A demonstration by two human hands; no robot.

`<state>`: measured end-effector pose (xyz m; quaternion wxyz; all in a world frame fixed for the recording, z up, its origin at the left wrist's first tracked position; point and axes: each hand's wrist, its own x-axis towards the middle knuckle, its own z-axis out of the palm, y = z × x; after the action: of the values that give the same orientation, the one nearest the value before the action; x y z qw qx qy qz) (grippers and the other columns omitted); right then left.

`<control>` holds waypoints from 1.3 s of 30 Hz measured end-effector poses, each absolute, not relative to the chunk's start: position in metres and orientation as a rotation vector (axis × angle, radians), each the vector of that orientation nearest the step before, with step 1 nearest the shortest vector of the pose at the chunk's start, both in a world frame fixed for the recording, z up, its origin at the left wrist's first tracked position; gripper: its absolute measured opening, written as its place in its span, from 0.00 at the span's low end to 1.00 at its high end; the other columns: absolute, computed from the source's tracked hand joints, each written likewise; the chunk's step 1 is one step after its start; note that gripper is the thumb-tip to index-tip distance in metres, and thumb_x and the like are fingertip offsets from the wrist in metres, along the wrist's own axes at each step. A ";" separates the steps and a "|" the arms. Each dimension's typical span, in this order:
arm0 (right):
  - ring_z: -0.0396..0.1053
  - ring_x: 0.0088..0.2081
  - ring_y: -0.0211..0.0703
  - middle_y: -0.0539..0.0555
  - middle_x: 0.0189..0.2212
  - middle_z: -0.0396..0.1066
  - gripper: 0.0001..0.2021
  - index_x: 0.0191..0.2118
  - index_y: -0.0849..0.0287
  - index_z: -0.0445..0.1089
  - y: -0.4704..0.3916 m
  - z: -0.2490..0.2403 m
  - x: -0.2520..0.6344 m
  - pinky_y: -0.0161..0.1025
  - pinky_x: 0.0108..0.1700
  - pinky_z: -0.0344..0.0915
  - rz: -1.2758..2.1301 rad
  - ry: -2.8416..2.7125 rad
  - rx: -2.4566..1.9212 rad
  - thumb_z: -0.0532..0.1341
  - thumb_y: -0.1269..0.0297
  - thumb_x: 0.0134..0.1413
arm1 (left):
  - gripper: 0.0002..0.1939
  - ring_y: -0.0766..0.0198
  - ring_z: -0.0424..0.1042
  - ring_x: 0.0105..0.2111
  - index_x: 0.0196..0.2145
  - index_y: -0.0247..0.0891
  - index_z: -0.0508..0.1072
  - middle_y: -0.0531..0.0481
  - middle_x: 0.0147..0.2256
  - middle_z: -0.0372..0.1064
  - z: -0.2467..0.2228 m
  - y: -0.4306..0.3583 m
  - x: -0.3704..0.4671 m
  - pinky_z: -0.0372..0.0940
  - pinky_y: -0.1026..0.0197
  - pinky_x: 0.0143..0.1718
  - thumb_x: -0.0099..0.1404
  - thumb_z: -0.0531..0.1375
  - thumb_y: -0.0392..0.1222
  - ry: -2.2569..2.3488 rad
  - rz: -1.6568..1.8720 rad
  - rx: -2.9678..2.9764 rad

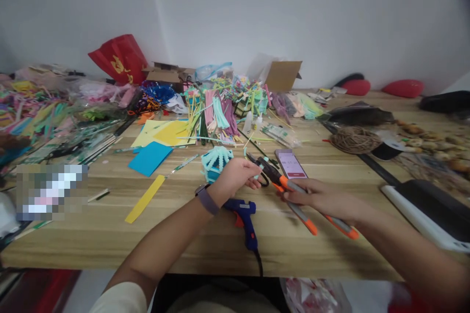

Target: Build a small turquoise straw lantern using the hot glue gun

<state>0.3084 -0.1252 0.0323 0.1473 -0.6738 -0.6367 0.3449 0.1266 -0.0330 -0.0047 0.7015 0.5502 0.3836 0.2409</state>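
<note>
My right hand (308, 195) is wrapped round the grey and orange handles of a pair of pliers (270, 170), whose dark jaws point up and left. Right beside those jaws, my left hand (240, 176) is closed in a pinch on a thin mint pipe cleaner (246, 153), partly hidden by the fingers. Just behind my left wrist stands a mint and blue pipe-cleaner piece (216, 160), rounded and ribbed. A blue glue gun (246, 215) lies under my left forearm, its cord running over the front edge.
A lit phone (292, 164) lies behind the pliers. Bundles of pipe cleaners (220, 112) heap up at the back. Blue paper (150, 158) and a yellow strip (146, 199) lie left. A twine coil (355, 140) and a black and white device (429, 210) are right.
</note>
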 end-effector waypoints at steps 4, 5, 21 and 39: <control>0.69 0.36 0.48 0.51 0.30 0.73 0.17 0.35 0.55 0.75 -0.115 0.029 0.309 0.41 0.41 0.65 1.176 -1.839 -1.923 0.59 0.47 0.48 | 0.13 0.75 0.66 0.15 0.21 0.31 0.69 0.55 0.16 0.67 -0.004 -0.029 0.127 0.62 0.72 0.21 0.63 0.56 0.33 0.896 0.520 1.235; 0.69 0.36 0.48 0.51 0.30 0.73 0.17 0.35 0.56 0.74 -0.113 0.028 0.309 0.41 0.41 0.65 1.177 -1.850 -1.923 0.59 0.47 0.48 | 0.13 0.75 0.66 0.15 0.21 0.31 0.69 0.55 0.15 0.66 -0.004 -0.028 0.127 0.62 0.72 0.21 0.63 0.56 0.32 0.907 0.514 1.233; 0.67 0.32 0.46 0.51 0.26 0.70 0.09 0.28 0.56 0.67 -0.110 0.019 0.302 0.39 0.35 0.63 1.016 -2.052 -1.987 0.57 0.56 0.48 | 0.11 0.73 0.65 0.15 0.21 0.32 0.69 0.55 0.18 0.68 -0.025 -0.029 0.132 0.64 0.67 0.22 0.61 0.60 0.33 0.933 0.531 1.194; 0.64 0.29 0.40 0.48 0.26 0.65 0.07 0.33 0.56 0.60 -0.114 0.008 0.292 0.34 0.32 0.61 0.955 -1.846 -2.076 0.59 0.65 0.46 | 0.13 0.74 0.64 0.15 0.20 0.31 0.68 0.56 0.17 0.66 -0.030 -0.033 0.127 0.61 0.70 0.20 0.63 0.57 0.30 0.903 0.590 1.197</control>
<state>0.2915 -0.1142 0.0077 0.1020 -0.7031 -0.6251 0.3234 0.1270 -0.0328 -0.0303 0.6927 0.5358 0.4043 0.2639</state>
